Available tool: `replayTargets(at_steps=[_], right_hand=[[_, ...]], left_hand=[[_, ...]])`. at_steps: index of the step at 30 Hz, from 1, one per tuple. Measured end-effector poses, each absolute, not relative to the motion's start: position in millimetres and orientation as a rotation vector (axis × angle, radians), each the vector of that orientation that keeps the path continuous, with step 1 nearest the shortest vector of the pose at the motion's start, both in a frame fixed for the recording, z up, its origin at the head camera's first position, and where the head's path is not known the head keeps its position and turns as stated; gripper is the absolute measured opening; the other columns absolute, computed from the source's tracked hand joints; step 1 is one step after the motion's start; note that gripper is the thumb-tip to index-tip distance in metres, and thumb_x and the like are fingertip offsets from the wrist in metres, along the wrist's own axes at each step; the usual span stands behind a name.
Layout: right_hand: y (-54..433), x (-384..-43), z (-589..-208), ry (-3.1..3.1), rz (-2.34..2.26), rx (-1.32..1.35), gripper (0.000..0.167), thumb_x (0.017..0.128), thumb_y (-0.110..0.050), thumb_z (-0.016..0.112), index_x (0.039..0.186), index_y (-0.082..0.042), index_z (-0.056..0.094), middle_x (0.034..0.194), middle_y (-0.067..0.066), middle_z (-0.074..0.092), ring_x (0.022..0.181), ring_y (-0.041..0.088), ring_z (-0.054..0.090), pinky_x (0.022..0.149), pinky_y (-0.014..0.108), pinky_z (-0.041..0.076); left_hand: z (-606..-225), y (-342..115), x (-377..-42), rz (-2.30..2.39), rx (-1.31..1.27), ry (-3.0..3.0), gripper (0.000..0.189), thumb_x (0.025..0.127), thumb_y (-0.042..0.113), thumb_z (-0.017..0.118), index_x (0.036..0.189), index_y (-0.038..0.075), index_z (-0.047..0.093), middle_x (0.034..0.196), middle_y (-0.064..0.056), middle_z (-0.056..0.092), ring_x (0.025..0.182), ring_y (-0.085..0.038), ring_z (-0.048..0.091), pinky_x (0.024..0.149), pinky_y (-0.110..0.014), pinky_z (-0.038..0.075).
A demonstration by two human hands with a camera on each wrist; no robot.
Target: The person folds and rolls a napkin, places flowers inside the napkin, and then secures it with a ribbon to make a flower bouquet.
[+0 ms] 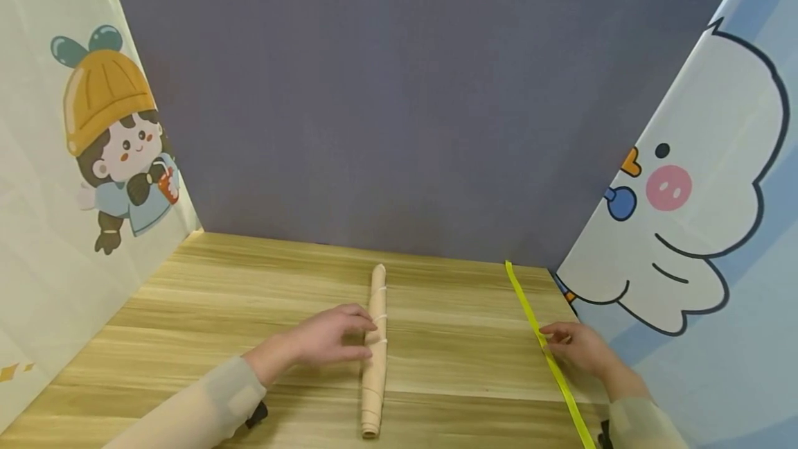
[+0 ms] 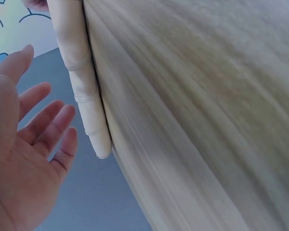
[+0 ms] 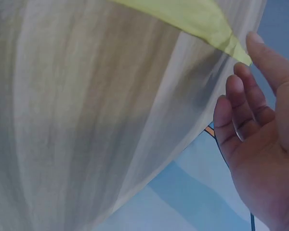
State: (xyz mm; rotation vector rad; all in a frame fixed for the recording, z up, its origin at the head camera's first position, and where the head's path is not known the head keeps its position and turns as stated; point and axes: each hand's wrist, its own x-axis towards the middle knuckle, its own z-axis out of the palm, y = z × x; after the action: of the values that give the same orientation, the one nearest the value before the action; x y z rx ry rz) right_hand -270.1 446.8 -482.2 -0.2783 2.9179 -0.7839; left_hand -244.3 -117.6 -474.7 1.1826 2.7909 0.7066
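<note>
A slim beige rolled-up sheet (image 1: 375, 380) lies lengthwise on the wooden table, with thin pale bands round its upper half. At its left side is my left hand (image 1: 333, 335), thumb and fingers spread apart and fingertips right at the roll. The left wrist view shows this hand (image 2: 33, 144) with a gap between thumb and fingers, beside the roll (image 2: 79, 72). Farther right, a flat yellow ribbon (image 1: 530, 312) runs from the back edge toward the front. My right hand (image 1: 580, 348) has its fingertips at the ribbon, fingers loosely bent and thumb apart from them.
The wooden table (image 1: 249, 283) ends at a grey back panel (image 1: 374, 102). Printed side panels rise on both sides, a capped cartoon child (image 1: 125, 144) on the left and a white cartoon bird (image 1: 704, 158) on the right, close beyond my right hand.
</note>
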Motion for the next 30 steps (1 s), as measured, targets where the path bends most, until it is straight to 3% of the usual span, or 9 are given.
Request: replayTargets(at_steps=[8, 13, 19, 23, 30], right_hand=[[446, -271, -489, 2.963, -0.664, -0.297, 0.024, 0.102, -0.016, 0.078, 0.122, -0.004, 0.081, 0.114, 0.011, 0.080, 0.101, 0.024, 0.071, 0.086, 0.044, 0.060], [442, -270, -491, 2.995, -0.682, -0.299, 0.016, 0.103, -0.016, 0.076, 0.115, -0.007, 0.083, 0.108, 0.008, 0.080, 0.094, 0.020, 0.072, 0.080, 0.038, 0.060], [431, -270, -490, 3.042, -0.755, -0.283, 0.015, 0.106, -0.019, 0.074, 0.116, -0.013, 0.084, 0.115, 0.007, 0.078, 0.091, 0.012, 0.066, 0.074, 0.030, 0.056], [410, -272, -480, 3.087, -0.765, -0.344, 0.018, 0.107, -0.022, 0.074, 0.120, -0.015, 0.084, 0.118, 0.005, 0.077, 0.090, 0.009, 0.064, 0.073, 0.030, 0.055], [359, -272, -454, 3.095, -0.799, -0.491, 0.017, 0.105, -0.025, 0.076, 0.118, -0.018, 0.084, 0.110, -0.003, 0.077, 0.089, 0.008, 0.064, 0.072, 0.029, 0.055]], left_hand=[[-476, -122, -244, 0.715, 1.168, 2.802, 0.053, 0.105, 0.049, 0.072, 0.143, 0.012, 0.072, 0.145, -0.004, 0.067, 0.133, -0.026, 0.066, 0.116, -0.049, 0.054], [-476, -122, -244, 0.725, 1.178, 2.805, 0.051, 0.106, 0.048, 0.071, 0.141, 0.012, 0.072, 0.144, -0.004, 0.068, 0.132, -0.026, 0.067, 0.115, -0.048, 0.055], [-474, -122, -244, 0.747, 1.188, 2.819, 0.049, 0.106, 0.045, 0.072, 0.141, 0.011, 0.072, 0.142, -0.005, 0.069, 0.131, -0.026, 0.067, 0.115, -0.049, 0.054], [-472, -123, -244, 0.791, 1.176, 2.831, 0.046, 0.105, 0.042, 0.073, 0.139, 0.011, 0.073, 0.141, -0.004, 0.070, 0.130, -0.026, 0.067, 0.114, -0.050, 0.055], [-467, -123, -247, 0.894, 1.174, 2.839, 0.041, 0.106, 0.034, 0.075, 0.140, 0.011, 0.073, 0.139, -0.004, 0.070, 0.128, -0.026, 0.068, 0.112, -0.050, 0.056]])
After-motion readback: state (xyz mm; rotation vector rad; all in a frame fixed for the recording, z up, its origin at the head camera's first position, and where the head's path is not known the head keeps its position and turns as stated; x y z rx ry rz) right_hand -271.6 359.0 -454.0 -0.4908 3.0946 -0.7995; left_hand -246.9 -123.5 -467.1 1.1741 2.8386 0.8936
